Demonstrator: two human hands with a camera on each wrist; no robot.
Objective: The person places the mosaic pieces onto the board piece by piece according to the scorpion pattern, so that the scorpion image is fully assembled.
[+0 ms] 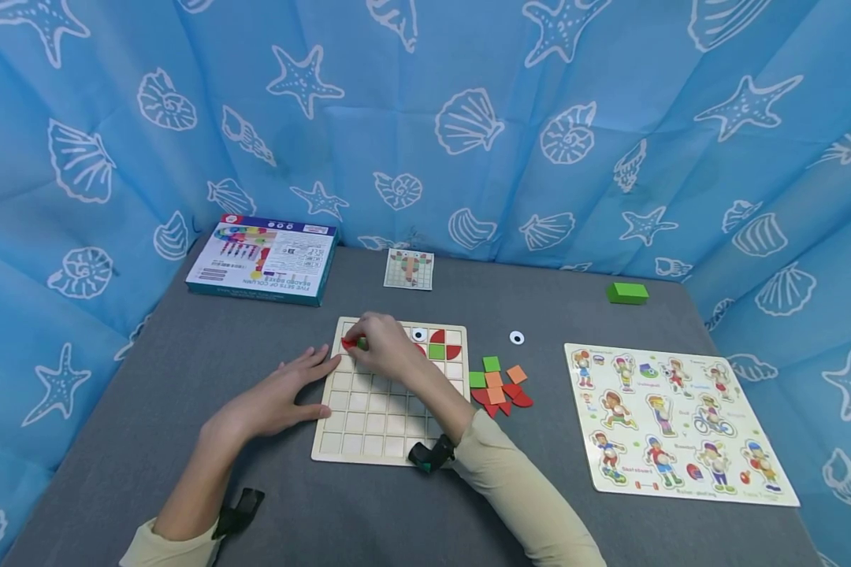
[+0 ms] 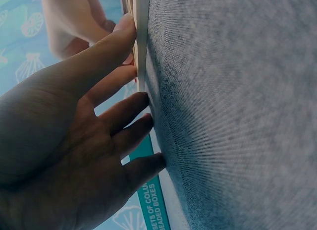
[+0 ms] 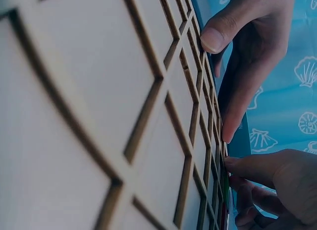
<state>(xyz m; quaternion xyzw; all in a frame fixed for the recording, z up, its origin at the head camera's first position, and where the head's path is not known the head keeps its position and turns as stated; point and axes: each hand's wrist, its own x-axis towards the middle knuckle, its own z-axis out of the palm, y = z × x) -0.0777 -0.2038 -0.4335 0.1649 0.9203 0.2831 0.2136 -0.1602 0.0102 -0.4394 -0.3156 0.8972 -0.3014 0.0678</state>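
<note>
The right hand (image 1: pixel 386 346), its grip nearly closed, pinches a flat red piece (image 1: pixel 347 344) near the far-left corner of a square pale wooden grid board (image 1: pixel 373 424); the left hand (image 1: pixel 276 400), fingers spread, touches the board's left edge.

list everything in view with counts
Board: 1, pale, gridded, centre
Tiles: several, red, green, orange, on and beside board
Eye discs: 2, black and white, on and beside board
Puzzle: 1, cream, right
Block: 1, green, back right
Card: 1, multicoloured, back middle
Box: 1, white and teal, back left
Table: 1, grey, underneath
Curtain: 1, blue and white, behind
Straps: 2, black, wrists
Sleeves: 2, cream, arms
Left hand: 1, bare, board's left edge
Right hand: 1, bare, at red tile
</note>
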